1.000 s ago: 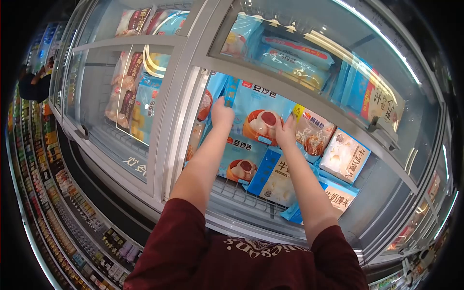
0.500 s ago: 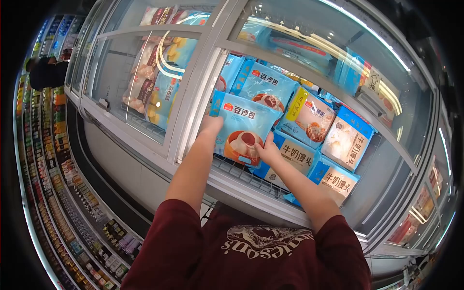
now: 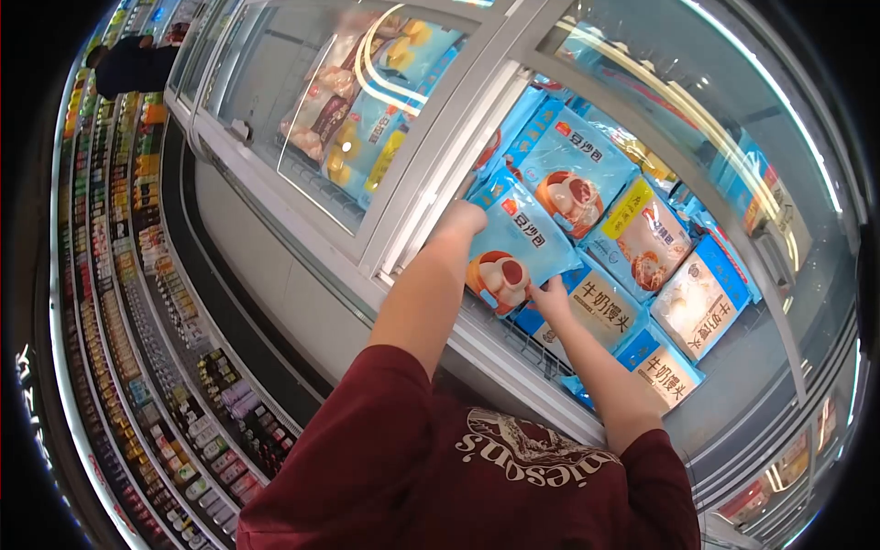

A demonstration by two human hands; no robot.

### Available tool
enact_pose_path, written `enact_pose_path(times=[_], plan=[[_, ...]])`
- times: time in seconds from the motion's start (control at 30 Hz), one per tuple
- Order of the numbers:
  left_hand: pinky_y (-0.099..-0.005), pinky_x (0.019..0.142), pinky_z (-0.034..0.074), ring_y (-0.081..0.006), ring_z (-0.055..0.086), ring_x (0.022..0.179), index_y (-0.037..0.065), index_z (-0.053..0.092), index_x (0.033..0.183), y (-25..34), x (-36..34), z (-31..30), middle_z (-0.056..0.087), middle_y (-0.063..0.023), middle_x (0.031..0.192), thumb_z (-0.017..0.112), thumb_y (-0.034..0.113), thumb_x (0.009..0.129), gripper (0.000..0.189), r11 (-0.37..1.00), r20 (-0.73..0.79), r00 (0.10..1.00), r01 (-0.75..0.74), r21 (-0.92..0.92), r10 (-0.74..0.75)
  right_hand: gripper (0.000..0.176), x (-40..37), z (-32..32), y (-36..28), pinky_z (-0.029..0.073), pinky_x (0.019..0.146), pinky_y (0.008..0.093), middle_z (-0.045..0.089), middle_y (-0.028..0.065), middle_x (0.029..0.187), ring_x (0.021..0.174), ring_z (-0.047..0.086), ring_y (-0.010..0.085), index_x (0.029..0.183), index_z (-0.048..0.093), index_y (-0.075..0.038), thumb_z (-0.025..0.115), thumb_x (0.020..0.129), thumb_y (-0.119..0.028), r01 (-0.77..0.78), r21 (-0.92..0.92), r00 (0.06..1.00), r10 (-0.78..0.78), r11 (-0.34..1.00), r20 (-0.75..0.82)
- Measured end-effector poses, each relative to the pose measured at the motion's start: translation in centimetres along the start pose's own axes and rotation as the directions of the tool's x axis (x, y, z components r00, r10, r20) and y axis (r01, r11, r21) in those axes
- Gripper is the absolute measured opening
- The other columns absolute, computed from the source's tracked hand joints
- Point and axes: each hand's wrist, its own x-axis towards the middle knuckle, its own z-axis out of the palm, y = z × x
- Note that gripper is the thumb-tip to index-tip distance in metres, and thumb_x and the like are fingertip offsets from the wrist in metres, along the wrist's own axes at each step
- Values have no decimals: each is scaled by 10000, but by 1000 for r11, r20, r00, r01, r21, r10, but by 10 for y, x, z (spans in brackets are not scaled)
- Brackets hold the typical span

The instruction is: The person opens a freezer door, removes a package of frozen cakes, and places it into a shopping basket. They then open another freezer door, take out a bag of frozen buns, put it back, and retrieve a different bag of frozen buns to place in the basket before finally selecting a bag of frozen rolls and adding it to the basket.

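Observation:
A light-blue bag of red bean buns is between my two hands in the open part of the freezer, at its near left corner. My left hand grips the bag's left edge, the fingers partly hidden. At the lower right corner, my right hand holds it with the thumb on top. Just behind lies a matching red bean bun bag. To the right of my right hand are a milk steamed bun bag and a bun bag with a yellow stripe.
Sliding glass lids with a grey frame border the opening. More milk bun bags lie at the right, above a wire rack. Shelves of small goods line the left side, where a person in dark clothes stands.
The bag in my hands has moved down into the freezer and now uncovers more of the matching bag behind it. My view has turned, shifting the freezer rightward.

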Motion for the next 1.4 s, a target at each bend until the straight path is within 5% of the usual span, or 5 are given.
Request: enact_pose_path(times=[0.07,0.53,1.13,1.3,1.4], plan=[[-356,883,386,-277,486,1074,53,547,1088,0,-37,-17,498,-170,1152,466,106,734,367,997,64,996,-55,-54,58,416,2,-6,2,519,489,274,529,105,876,743,572,184,1115,343,-6,537,748,-32,10,-5,1000,-11,1000,-15],[-351,842,412,-275,524,1013,47,552,1075,0,-28,-17,530,-167,1098,444,89,754,341,949,140,964,-250,191,225,345,0,-19,-16,469,434,249,561,68,769,599,588,159,1026,416,-9,578,748,-133,7,-140,1000,-6,990,8],[-363,781,448,-258,561,944,132,613,1012,3,-54,-13,569,-127,1051,500,105,725,309,609,274,861,-499,616,429,620,-23,-42,-44,380,864,340,399,91,1236,1091,426,208,1293,246,-63,548,788,-259,-102,-149,960,136,984,246],[-375,687,450,-274,575,846,55,587,938,-42,-135,-31,598,-131,906,453,157,728,269,383,192,444,-878,287,875,391,-116,-122,-120,367,873,260,530,87,1085,1016,481,166,1192,423,-67,516,830,-183,358,-218,869,-239,908,433],[-342,637,435,-284,560,734,18,558,891,-85,-178,-41,582,-157,782,477,86,762,167,244,-152,226,-963,113,962,255,-184,-178,-158,388,838,269,541,59,1023,986,487,129,1088,495,-48,485,838,-97,714,-252,679,-734,653,22]])
